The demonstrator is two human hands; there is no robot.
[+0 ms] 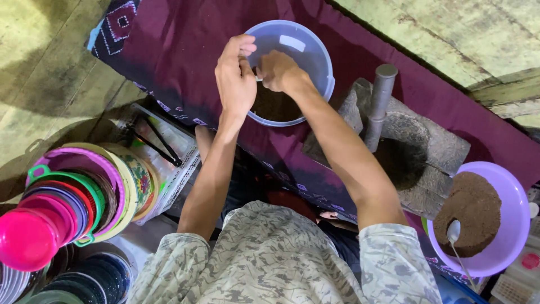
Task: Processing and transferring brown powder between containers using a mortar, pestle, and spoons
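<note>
A: Where are the hands?

B: Both are in the upper middle of the frame, over a pale blue plastic bowl (pixel 304 50). The left hand (pixel 235 79) hangs at the bowl's near-left rim, its fingers (pixel 243 46) curled inward toward the other hand. The right hand (pixel 277 70) is just beside it, touching it, closed into a loose fist.

A: Do they hold anything?

B: Something small seems pinched between them, but it is hidden by the fingers, so I cannot tell what it is. Neither hand is spread open.

A: What is in the bowl?

B: A dark brown powdery mass (pixel 275 106) lies in the bottom, partly covered by the right wrist.

A: What does the bowl stand on?

B: On a dark purple cloth (pixel 185 50) with a patterned edge, which runs from the upper left down to the right of the frame.

A: And around it?

B: To the right of the bowl sits a grey stone mortar (pixel 433 152) with a grey cylindrical pestle (pixel 378 104) leaning in it. At the lower right a lilac bowl (pixel 514 225) holds a heap of brown powder (pixel 471 211) with a metal spoon (pixel 454 233) resting at its edge. At the lower left stands a stack of coloured plastic strainers and bowls (pixel 73 202), beside a white wire basket (pixel 169 163).
</note>
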